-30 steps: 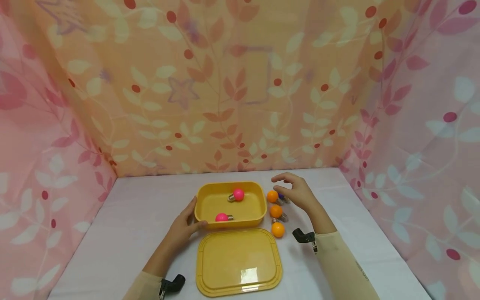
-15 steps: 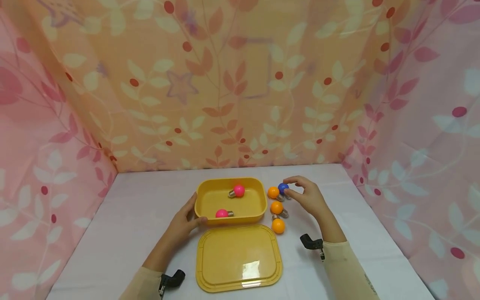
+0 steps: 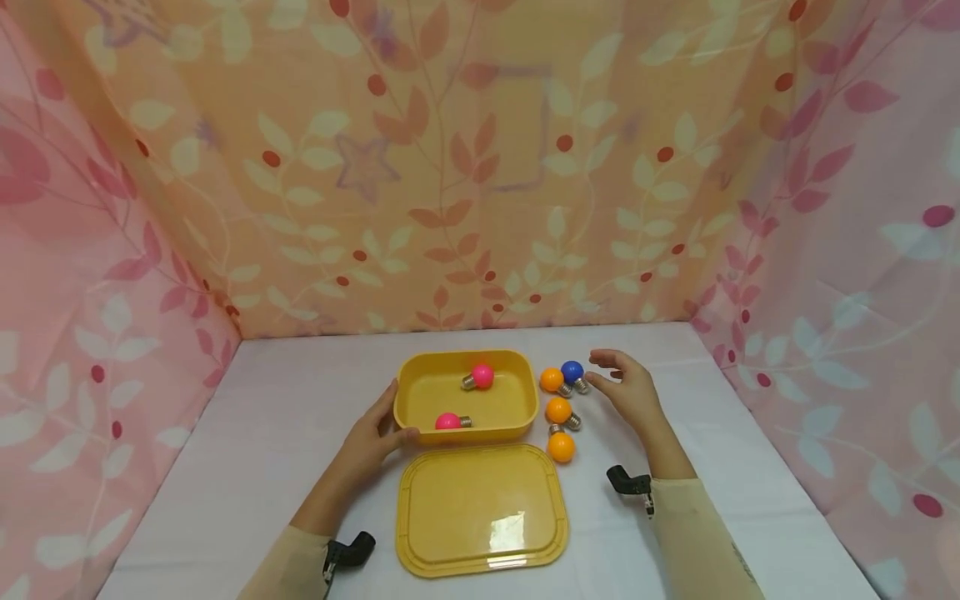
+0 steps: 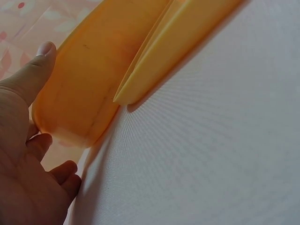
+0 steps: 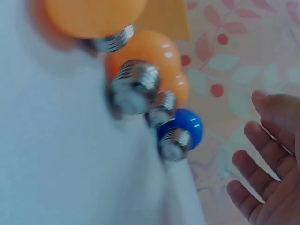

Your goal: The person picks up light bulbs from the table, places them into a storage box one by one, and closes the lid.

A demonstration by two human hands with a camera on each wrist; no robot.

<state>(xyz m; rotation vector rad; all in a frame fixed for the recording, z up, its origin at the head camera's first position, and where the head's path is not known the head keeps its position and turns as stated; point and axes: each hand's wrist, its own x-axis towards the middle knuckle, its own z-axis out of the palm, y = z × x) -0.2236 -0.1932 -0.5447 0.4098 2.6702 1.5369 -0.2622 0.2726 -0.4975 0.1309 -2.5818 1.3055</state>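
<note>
My left hand [image 3: 371, 442] holds the left front corner of a yellow plastic box [image 3: 495, 435], thumb along the front wall and fingers at the left side. Two pink light bulbs [image 3: 482, 377] lie inside the box. Just right of the box, a blue bulb [image 3: 572, 372] lies against an orange bulb [image 3: 551, 380] on the cloth. My right hand [image 3: 630, 387] hovers beside the blue bulb with nothing in it, thumb and fingers spread apart. In the right wrist view its fingers [image 5: 253, 168] stand clear of the blue bulb [image 5: 190, 126].
Two more orange bulbs [image 3: 561, 447] lie nearer me, right of the box. A yellow lid [image 3: 480, 510] rests flat in front of the box on the white cloth [image 3: 315, 375]. Patterned curtains [image 3: 442, 167] close off the back and both sides.
My right hand came to the blue bulb, then drew off to the right, leaving it on the cloth. The left hand stays at the box corner. The head view shifts slightly.
</note>
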